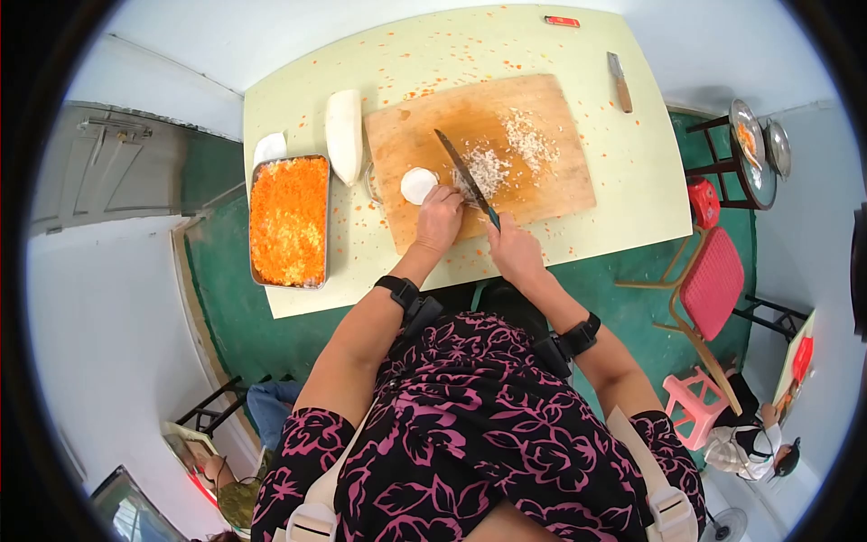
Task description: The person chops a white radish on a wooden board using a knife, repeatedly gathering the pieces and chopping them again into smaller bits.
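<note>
My right hand (517, 250) is closed around the handle of a kitchen knife (465, 172), its dark blade slanting up and left over the wooden cutting board (560, 117). My left hand (441, 219) rests on the board beside the blade, fingers curled down over white radish, which they mostly hide. A round cut piece of white radish (418, 185) lies against the left fingertips. Finely chopped white radish (488, 172) sits under and beyond the blade, with a second patch of chopped bits (531, 143) farther right.
Left of the board lie a long peeled white radish (343, 135) and a metal tray (328, 257) full of chopped orange and yellow bits. A small knife (620, 83) and a red item (562, 21) lie at the far right. A pink chair (713, 282) and stool (694, 406) stand right; other people sit behind.
</note>
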`<action>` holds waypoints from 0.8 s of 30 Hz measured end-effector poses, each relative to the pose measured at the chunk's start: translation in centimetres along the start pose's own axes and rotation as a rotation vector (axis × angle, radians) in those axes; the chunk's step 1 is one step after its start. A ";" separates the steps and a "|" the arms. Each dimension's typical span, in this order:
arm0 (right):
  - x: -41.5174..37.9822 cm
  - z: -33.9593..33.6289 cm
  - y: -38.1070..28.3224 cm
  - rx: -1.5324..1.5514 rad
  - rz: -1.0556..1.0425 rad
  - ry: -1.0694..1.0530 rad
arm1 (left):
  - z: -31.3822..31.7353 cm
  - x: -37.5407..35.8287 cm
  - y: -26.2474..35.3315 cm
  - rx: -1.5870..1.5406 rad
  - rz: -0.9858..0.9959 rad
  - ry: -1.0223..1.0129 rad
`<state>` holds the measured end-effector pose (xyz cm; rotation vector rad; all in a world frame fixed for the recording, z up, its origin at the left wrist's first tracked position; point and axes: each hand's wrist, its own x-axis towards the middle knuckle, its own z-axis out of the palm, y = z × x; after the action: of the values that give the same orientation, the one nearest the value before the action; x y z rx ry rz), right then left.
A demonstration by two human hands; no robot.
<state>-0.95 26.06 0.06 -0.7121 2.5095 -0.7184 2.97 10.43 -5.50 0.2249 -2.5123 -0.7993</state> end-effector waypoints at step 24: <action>0.5 -0.1 -0.4 -0.030 0.035 0.021 | -0.2 -0.1 -0.1 0.019 0.046 0.006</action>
<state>-1.24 25.55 0.21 -0.6726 2.5501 -0.6811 3.12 10.25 -5.50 0.1750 -2.5114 -0.7555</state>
